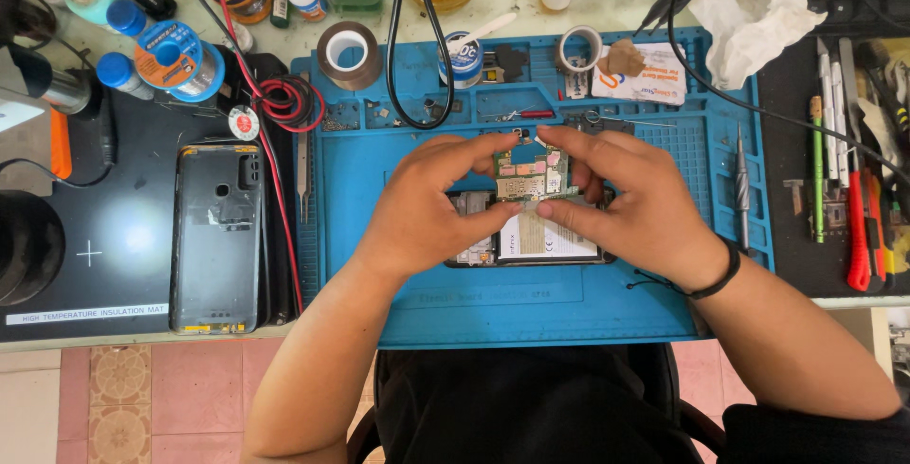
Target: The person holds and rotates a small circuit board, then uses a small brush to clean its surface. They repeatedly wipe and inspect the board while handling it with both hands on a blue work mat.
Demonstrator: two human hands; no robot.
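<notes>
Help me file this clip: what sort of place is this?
Likely a phone repair bench: both hands hold a green circuit board above an opened phone on a blue repair mat, with screwdrivers and tweezers alongside.

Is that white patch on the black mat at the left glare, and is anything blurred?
Head view: yes, lamp glare washes the black insulation mat; both hands, left and right, and the small green circuit board they hold look sharp; shadows on the blue silicone work mat stay soft.
</notes>
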